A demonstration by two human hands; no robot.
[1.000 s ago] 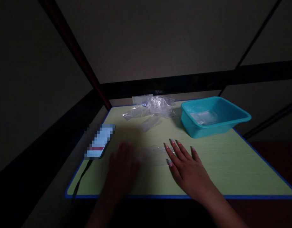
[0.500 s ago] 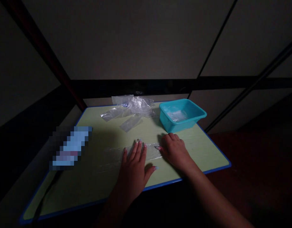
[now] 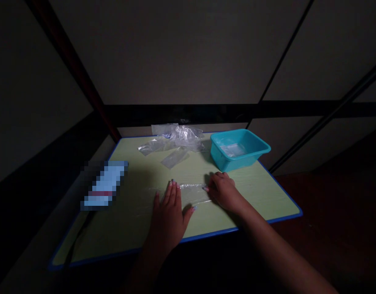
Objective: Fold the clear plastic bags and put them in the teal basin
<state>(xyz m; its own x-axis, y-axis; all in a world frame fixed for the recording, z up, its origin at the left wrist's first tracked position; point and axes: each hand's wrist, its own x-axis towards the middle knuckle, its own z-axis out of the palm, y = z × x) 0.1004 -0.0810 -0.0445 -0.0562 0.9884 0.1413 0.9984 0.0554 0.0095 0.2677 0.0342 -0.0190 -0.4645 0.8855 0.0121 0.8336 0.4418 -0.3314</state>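
A clear plastic bag [image 3: 192, 194] lies flat across the table in front of me, hard to make out at its left end. My left hand [image 3: 170, 214] rests on it palm down, fingers stretched out and thumb apart. At the bag's right end, my right hand [image 3: 223, 192] has its fingers curled, with thumb and fingertips pinching the edge. Beyond my hands sits a loose pile of clear plastic bags [image 3: 184, 136]. A turquoise plastic basin [image 3: 230, 164] stands behind my right hand, with folded clear plastic inside.
The pale green table [image 3: 126, 228] has a blue edge. On its left side is a blurred-out, light blue object [image 3: 106, 183] with a dark strap or cable [image 3: 77, 241] running down from it. Cabinet-like panels [image 3: 181, 53] rise behind the table.
My left hand has slid slightly left along the bag, baring more of it between my hands. My right hand keeps its pinch at the right end. The whole view has shifted a little.
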